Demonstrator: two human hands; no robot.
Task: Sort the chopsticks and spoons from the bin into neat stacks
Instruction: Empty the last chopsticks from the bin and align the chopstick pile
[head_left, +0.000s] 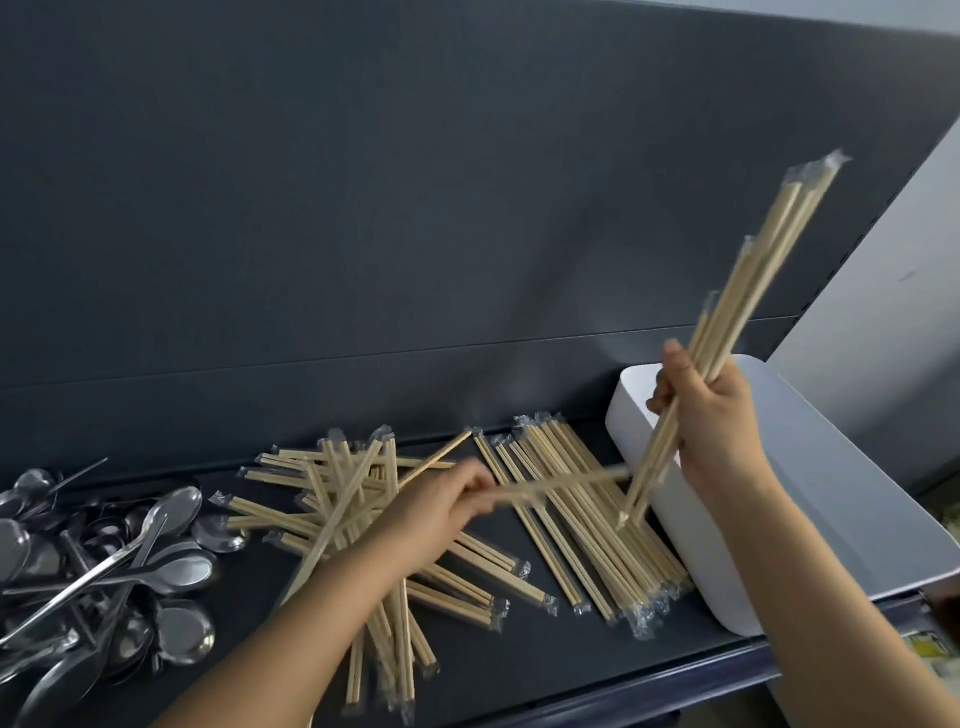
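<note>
While right fingers (670, 395) clamp a chopstick bundle (753, 291) beside the white bin (831, 493), left fingers (475, 486) pinch one pair (561, 483).

Glossy metal spoons (130, 561), plastic-wrapped wooden chopsticks (587, 525), smooth white bin (831, 509).

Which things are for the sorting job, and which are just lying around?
For the job: chopstick bundle in right hand, blurred chopsticks in left hand, messy chopstick pile, neat chopstick stack, spoons, white bin.
Just there: dark back panel, blurry clutter lower right.
</note>
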